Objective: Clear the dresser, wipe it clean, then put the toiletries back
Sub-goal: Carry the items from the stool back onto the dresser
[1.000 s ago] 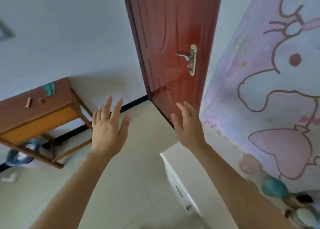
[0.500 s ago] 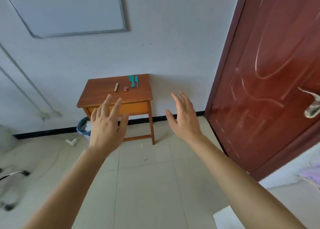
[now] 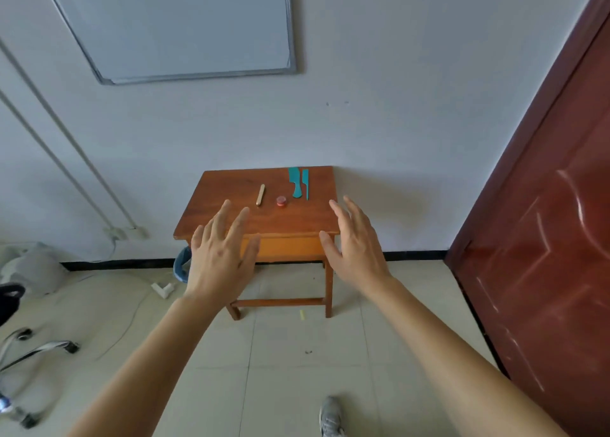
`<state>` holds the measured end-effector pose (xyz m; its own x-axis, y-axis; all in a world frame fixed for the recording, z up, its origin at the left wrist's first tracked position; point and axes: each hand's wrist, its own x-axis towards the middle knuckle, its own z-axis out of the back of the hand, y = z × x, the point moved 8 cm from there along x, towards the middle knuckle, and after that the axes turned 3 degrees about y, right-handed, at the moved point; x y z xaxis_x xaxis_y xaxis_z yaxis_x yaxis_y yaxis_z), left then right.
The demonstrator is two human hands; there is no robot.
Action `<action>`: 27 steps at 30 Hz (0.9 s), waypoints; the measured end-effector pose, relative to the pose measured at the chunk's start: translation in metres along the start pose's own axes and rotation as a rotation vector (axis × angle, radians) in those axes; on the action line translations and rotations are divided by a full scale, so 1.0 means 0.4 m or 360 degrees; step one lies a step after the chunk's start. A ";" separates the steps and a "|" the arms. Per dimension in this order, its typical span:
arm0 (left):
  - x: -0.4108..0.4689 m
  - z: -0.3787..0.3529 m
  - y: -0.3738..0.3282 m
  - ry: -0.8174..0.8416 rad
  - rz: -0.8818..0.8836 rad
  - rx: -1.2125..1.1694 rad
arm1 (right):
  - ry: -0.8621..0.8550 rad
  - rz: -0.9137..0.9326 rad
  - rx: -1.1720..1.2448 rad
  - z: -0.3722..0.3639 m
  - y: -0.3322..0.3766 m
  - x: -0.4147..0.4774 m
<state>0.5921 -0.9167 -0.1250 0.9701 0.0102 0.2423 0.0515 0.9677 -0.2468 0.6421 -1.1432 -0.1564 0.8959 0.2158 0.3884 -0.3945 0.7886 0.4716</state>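
1. Nearest, a grey shoe (image 3: 330, 417) stands on the tiled floor, and the person appears to be a few steps short of the dresser.
2. Both bare arms reach forward. The left hand (image 3: 219, 255) and right hand (image 3: 355, 245) are palm down with fingers spread and straight, holding nothing.
3. Beyond them is the dresser's wooden surface (image 3: 224, 215). The hands overlap its front edge in the view, but I judge that they are not touching it.
4. The toiletries lie toward its back, ahead of and between the hands: a gold tube (image 3: 260, 195), a red jar (image 3: 281, 201), a wide teal comb (image 3: 295, 182) and a thin teal comb (image 3: 306, 187).
5. The tube and combs point front to back. The tube is nearer the left hand, the combs are nearer the right, and the jar sits between.
6. Clearing looks not yet begun, and each hand would likely reach straight ahead.
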 end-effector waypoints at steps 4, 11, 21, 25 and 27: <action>0.243 -0.028 0.014 0.0031 0.0009 0.0024 | 0.0067 -0.0077 0.0063 -0.064 -0.070 0.222; 0.564 -0.091 0.076 0.0073 0.0036 0.0089 | 0.0219 -0.0038 -0.0009 -0.193 -0.139 0.553; 0.876 -0.350 0.277 0.0441 0.0074 0.0143 | 0.0377 -0.0183 -0.0208 -0.453 -0.271 0.826; 1.000 -0.472 0.373 0.0657 0.0029 0.0180 | 0.0499 -0.0369 -0.0310 -0.558 -0.337 0.910; 1.060 -0.519 0.418 0.0734 0.0042 0.0166 | 0.0535 -0.0454 -0.0329 -0.606 -0.363 0.951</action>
<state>1.0613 -0.8027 -0.2582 0.9760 -0.0551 -0.2105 0.0244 0.9890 -0.1457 1.0896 -1.0359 -0.2691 0.9922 0.1214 -0.0269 -0.1050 0.9338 0.3420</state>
